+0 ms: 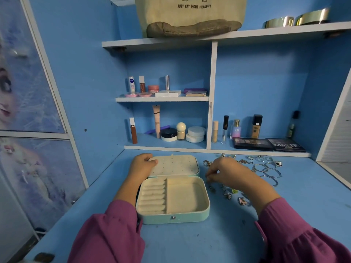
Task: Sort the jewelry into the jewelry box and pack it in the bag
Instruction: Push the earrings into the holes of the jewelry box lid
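Note:
A mint-green jewelry box (171, 218) lies open on the blue desk, its cream tray bare, with ring rolls on the left and one compartment on the right. My left hand (141, 167) rests on the left edge of the opened lid (176, 165). My right hand (230, 172) hovers just right of the box, fingertips pinched over small earrings (228, 195); whether they grip one is hidden. Silver bangles (269, 172), rings (259, 158) and a chain (208, 163) lie scattered behind it. The canvas bag (190, 14) stands on the top shelf.
Cosmetics fill the shelves behind the desk: bottles (236, 129), jars (195, 133), two dark palettes (269, 144) at the desk's back edge. Gold tins (296, 19) sit on the top shelf at right. A cabinet wall (38, 130) closes the left side.

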A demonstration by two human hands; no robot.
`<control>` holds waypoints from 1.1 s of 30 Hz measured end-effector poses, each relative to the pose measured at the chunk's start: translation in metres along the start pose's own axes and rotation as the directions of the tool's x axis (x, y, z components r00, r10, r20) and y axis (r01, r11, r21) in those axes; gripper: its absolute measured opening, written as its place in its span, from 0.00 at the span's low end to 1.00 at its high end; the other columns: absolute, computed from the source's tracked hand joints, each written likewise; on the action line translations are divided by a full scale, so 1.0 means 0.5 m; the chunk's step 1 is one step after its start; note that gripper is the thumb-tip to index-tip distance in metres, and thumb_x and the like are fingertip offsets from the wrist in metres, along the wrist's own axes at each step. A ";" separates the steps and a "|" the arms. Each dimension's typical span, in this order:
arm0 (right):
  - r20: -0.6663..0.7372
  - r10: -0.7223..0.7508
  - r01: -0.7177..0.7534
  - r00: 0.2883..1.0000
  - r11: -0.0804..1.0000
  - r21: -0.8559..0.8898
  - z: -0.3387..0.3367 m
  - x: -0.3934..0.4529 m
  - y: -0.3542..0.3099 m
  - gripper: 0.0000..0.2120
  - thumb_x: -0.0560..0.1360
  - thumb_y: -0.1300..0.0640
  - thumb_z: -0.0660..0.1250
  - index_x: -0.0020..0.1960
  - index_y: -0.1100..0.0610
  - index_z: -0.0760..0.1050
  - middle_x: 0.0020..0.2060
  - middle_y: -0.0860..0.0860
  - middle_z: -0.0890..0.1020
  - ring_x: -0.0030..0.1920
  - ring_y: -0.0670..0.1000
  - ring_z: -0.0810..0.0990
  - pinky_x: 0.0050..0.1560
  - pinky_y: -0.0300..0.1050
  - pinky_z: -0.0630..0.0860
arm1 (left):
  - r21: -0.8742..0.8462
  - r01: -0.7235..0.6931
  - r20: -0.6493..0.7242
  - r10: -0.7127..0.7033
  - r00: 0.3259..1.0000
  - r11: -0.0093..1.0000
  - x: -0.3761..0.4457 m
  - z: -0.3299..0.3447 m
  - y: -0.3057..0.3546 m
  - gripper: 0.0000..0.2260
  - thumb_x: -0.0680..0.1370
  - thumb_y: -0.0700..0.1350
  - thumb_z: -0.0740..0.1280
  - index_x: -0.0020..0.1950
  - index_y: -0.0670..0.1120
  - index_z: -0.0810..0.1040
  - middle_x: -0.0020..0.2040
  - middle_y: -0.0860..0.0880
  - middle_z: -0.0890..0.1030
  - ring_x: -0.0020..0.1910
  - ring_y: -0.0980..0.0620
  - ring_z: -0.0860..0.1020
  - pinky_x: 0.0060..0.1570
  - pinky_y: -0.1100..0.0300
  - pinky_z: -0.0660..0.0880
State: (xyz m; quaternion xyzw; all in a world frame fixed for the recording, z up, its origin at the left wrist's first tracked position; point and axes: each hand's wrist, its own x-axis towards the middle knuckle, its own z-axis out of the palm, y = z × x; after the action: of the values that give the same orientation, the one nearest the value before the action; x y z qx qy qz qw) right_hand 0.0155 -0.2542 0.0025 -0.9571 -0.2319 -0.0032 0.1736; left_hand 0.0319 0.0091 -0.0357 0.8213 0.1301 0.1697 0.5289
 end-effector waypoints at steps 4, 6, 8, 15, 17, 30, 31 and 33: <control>0.034 0.008 -0.005 0.999 0.997 -0.070 0.014 0.007 0.004 0.07 0.73 0.56 0.69 0.49 0.50 0.84 0.47 0.47 0.83 0.47 0.48 0.79 0.52 0.47 0.78 | -0.058 0.014 0.003 -0.014 1.000 0.998 0.001 -0.002 0.000 0.16 0.74 0.36 0.70 0.62 0.38 0.77 0.60 0.42 0.78 0.59 0.46 0.77 0.56 0.61 0.70; 0.032 0.007 -0.004 0.999 0.996 -0.094 0.019 0.008 0.006 0.07 0.74 0.56 0.68 0.49 0.50 0.84 0.47 0.46 0.83 0.47 0.48 0.79 0.52 0.47 0.78 | -0.130 0.019 -0.003 -0.020 1.000 0.991 0.000 -0.007 0.001 0.14 0.74 0.35 0.70 0.59 0.40 0.78 0.58 0.42 0.79 0.58 0.47 0.77 0.56 0.59 0.72; 0.016 0.007 -0.005 1.000 0.994 -0.106 0.024 0.009 0.006 0.08 0.74 0.57 0.66 0.49 0.52 0.83 0.48 0.47 0.83 0.47 0.49 0.79 0.52 0.48 0.78 | -0.211 0.020 -0.006 -0.022 1.000 0.977 -0.002 -0.013 0.003 0.12 0.74 0.35 0.69 0.58 0.43 0.79 0.56 0.45 0.79 0.57 0.48 0.77 0.57 0.58 0.74; -0.230 0.063 -0.011 0.971 0.975 0.221 0.033 0.013 -0.022 0.06 0.78 0.60 0.61 0.48 0.55 0.77 0.41 0.49 0.79 0.39 0.46 0.75 0.36 0.32 0.70 | -0.421 -0.008 -0.023 -0.002 1.000 0.907 -0.009 -0.035 0.016 0.14 0.77 0.34 0.66 0.62 0.41 0.78 0.55 0.45 0.81 0.54 0.48 0.79 0.54 0.59 0.75; -0.252 0.069 0.012 0.965 0.952 0.307 0.042 0.026 -0.041 0.08 0.78 0.61 0.62 0.53 0.55 0.79 0.43 0.48 0.80 0.43 0.47 0.76 0.38 0.30 0.68 | -0.443 -0.003 -0.003 0.002 1.000 0.897 -0.007 -0.038 0.015 0.13 0.77 0.35 0.65 0.61 0.41 0.79 0.54 0.45 0.83 0.54 0.47 0.80 0.55 0.55 0.76; -0.310 0.081 0.122 0.947 0.802 0.584 0.065 0.155 -0.203 0.03 0.73 0.60 0.70 0.43 0.54 0.79 0.35 0.44 0.78 0.38 0.42 0.75 0.39 0.29 0.69 | -0.489 -0.018 0.004 0.023 1.000 0.872 -0.003 -0.046 0.016 0.11 0.75 0.35 0.66 0.50 0.47 0.83 0.48 0.45 0.85 0.48 0.46 0.81 0.55 0.47 0.76; -0.317 0.075 0.130 0.945 0.806 0.578 0.068 0.163 -0.210 0.02 0.73 0.60 0.70 0.43 0.54 0.79 0.34 0.42 0.77 0.37 0.42 0.74 0.38 0.30 0.69 | -0.494 -0.019 0.004 0.024 1.000 0.869 -0.003 -0.046 0.017 0.10 0.75 0.35 0.66 0.50 0.47 0.83 0.47 0.45 0.85 0.48 0.45 0.81 0.55 0.47 0.76; -0.335 0.080 0.133 0.939 0.813 0.567 0.072 0.177 -0.220 0.00 0.73 0.58 0.70 0.44 0.54 0.80 0.34 0.43 0.76 0.38 0.43 0.74 0.39 0.33 0.69 | -0.490 -0.022 0.005 0.028 1.000 0.871 -0.002 -0.045 0.018 0.10 0.75 0.35 0.67 0.52 0.46 0.83 0.47 0.44 0.85 0.49 0.43 0.81 0.54 0.46 0.76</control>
State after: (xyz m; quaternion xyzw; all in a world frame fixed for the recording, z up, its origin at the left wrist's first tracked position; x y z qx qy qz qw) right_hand 0.0429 -0.1115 0.0128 -0.8388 -0.2013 -0.1015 0.4955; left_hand 0.0217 0.0237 -0.0190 0.6632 0.0691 0.1992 0.7181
